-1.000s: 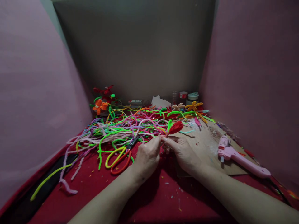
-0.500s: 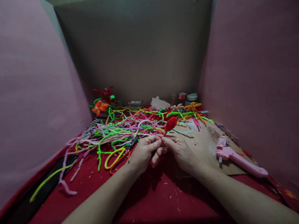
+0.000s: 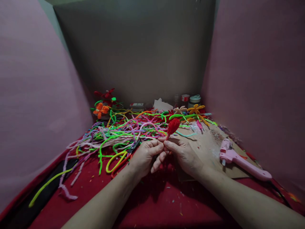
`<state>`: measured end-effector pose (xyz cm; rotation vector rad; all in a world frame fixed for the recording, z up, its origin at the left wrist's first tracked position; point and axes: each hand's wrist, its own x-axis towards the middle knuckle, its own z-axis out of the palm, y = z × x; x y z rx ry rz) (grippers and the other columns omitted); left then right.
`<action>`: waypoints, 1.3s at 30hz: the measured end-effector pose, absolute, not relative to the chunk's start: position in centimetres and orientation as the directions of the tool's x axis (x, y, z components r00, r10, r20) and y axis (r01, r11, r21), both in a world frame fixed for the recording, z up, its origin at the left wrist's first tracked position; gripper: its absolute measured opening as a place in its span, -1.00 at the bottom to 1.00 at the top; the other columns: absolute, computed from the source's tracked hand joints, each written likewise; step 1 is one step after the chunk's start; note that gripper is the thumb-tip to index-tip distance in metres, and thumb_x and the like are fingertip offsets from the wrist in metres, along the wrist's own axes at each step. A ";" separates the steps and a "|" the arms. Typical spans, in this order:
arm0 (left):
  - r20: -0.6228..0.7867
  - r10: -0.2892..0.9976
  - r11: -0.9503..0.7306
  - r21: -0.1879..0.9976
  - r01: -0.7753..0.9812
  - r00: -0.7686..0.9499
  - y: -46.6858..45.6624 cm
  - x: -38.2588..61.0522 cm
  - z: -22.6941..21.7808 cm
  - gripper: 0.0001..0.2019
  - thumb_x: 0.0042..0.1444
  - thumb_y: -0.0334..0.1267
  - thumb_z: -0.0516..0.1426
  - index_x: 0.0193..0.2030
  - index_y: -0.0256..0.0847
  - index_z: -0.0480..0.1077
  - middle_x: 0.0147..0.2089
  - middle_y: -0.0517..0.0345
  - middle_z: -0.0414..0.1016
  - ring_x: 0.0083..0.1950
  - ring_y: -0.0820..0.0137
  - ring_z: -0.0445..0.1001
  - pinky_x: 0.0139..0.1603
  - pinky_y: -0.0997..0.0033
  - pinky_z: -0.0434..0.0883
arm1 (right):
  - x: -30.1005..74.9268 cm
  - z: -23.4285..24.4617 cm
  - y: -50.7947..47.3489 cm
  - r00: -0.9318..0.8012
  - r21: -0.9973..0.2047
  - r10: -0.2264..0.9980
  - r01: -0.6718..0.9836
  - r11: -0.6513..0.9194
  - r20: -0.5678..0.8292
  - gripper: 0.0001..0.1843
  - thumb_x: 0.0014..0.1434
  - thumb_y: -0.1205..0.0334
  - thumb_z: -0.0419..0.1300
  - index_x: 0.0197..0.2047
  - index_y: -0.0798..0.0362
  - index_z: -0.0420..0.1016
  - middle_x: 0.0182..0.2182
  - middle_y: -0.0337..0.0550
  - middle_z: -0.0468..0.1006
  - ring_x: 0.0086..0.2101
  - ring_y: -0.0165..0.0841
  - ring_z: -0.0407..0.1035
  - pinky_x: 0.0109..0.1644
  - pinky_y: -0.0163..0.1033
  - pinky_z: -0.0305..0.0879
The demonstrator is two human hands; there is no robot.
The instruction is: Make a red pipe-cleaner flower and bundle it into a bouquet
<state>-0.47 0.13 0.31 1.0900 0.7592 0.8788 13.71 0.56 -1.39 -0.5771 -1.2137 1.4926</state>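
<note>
A red pipe-cleaner petal, rounded at the top with a narrow stem, stands upright between my hands. My left hand pinches the stem's lower end from the left. From the right, the thumb and fingers of my right hand close on the same stem. The fingertips meet, so the very end of the stem is hidden. Just left of my left hand lie scissors with yellow and red handles, partly covered by that hand.
A tangled heap of coloured pipe cleaners spreads behind my hands. On the right a pink glue gun rests on a cardboard sheet. Pipe-cleaner flowers, including an orange flower, and a lidded jar stand at the back.
The red petal has turned slightly about its stem and shows a different face. Both hands keep their pinch in nearly the same place. The whole view has shifted slightly.
</note>
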 end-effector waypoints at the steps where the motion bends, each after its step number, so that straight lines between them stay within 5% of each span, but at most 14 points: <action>1: -0.084 0.889 0.184 0.966 -0.184 0.449 0.0 -0.4 0.4 -0.80 0.11 -0.20 0.07 -0.39 -0.31 0.33 -0.67 0.29 0.32 -0.84 0.65 0.10 -0.86 0.68 0.00 | 13.7 -1.4 0.5 -0.287 -0.901 0.925 -0.418 0.115 0.250 -0.75 0.01 0.08 0.22 -0.42 0.13 0.52 -0.58 -0.25 0.44 -0.51 -0.42 0.31 -0.34 -0.25 0.21; 7: 0.118 0.940 -0.203 0.948 0.245 0.321 -0.6 0.2 0.0 -0.78 0.17 -0.19 -0.03 -0.40 -0.26 0.28 -0.57 0.24 0.35 -0.71 0.59 0.23 -0.69 0.59 0.15 | 13.6 -2.1 0.5 -0.295 -0.915 0.937 -0.399 0.055 0.185 -0.73 0.09 0.07 0.15 -0.32 0.11 0.51 -0.64 -0.28 0.39 -0.64 -0.48 0.23 -0.52 -0.33 0.13; 10: 0.388 0.871 -0.492 0.671 0.555 0.303 -0.5 0.0 -1.1 -0.83 0.16 -0.28 -0.03 -0.28 -0.26 0.35 -0.40 0.09 0.45 -0.46 0.44 0.41 -0.42 0.48 0.29 | 13.5 -2.1 0.6 -0.256 -0.920 0.950 -0.386 0.067 0.177 -0.76 0.06 0.10 0.19 -0.35 0.11 0.52 -0.55 -0.25 0.44 -0.58 -0.48 0.25 -0.50 -0.35 0.14; 13: 0.478 0.817 -0.557 0.506 0.659 0.324 -0.3 -0.3 -1.7 -0.80 0.17 -0.33 -0.06 -0.19 -0.24 0.37 -0.33 0.05 0.48 -0.35 0.39 0.44 -0.31 0.43 0.29 | 13.4 -2.1 0.7 -0.244 -0.923 0.953 -0.376 0.078 0.180 -0.77 0.05 0.10 0.20 -0.38 0.12 0.51 -0.51 -0.25 0.44 -0.55 -0.49 0.23 -0.48 -0.36 0.13; 19: 0.194 0.950 -0.279 0.878 0.389 0.243 -0.3 0.0 -0.1 -0.78 0.16 -0.22 -0.03 -0.43 -0.22 0.32 -0.66 0.31 0.25 -0.71 0.58 0.20 -0.66 0.58 0.15 | 13.3 -2.0 0.5 -0.320 -0.930 0.925 -0.360 0.080 0.203 -0.71 0.08 0.02 0.16 -0.35 0.09 0.53 -0.58 -0.26 0.44 -0.56 -0.43 0.29 -0.41 -0.29 0.22; 22: 0.041 0.964 -0.101 0.970 0.220 0.262 -0.5 0.2 0.8 -0.80 0.12 -0.20 0.01 -0.45 -0.24 0.31 -0.67 0.32 0.26 -0.76 0.60 0.16 -0.74 0.62 0.09 | 13.4 -1.9 0.5 -0.300 -0.941 0.923 -0.303 0.149 0.242 -0.67 0.09 0.01 0.14 -0.43 0.10 0.54 -0.57 -0.20 0.47 -0.45 -0.36 0.36 -0.28 -0.23 0.27; 39: -0.112 0.907 0.214 0.953 -0.215 0.407 0.0 -0.3 0.3 -0.79 0.04 -0.18 0.14 -0.45 -0.28 0.29 -0.69 0.34 0.28 -0.82 0.69 0.06 -0.82 0.69 0.03 | 13.2 -1.9 0.7 -0.348 -0.841 0.922 -0.538 -0.049 0.169 -0.75 -0.01 0.13 0.25 -0.25 0.06 0.55 -0.52 -0.23 0.52 -0.46 -0.38 0.37 -0.29 -0.25 0.27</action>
